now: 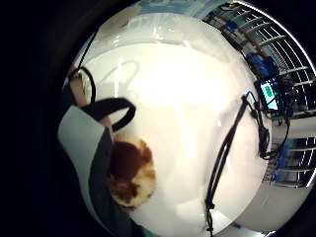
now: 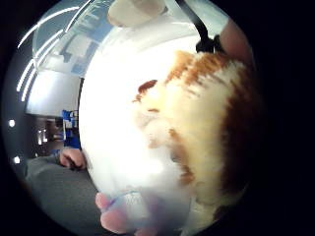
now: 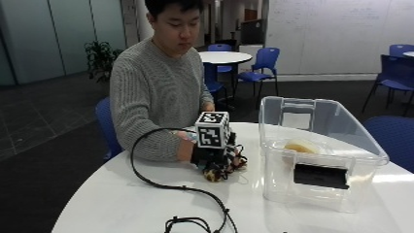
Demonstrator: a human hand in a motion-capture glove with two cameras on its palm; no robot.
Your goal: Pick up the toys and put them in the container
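One person sits at the round white table [image 3: 129, 204], and the gloved right hand [image 3: 210, 158] has its fingers curled around one fluffy brown and cream plush toy [image 3: 220, 171], just over the tabletop. Its long axis cannot be told. Beside it stands one clear plastic container [image 3: 323, 160], rectangular, with one pale yellow round toy [image 3: 302, 145] inside.
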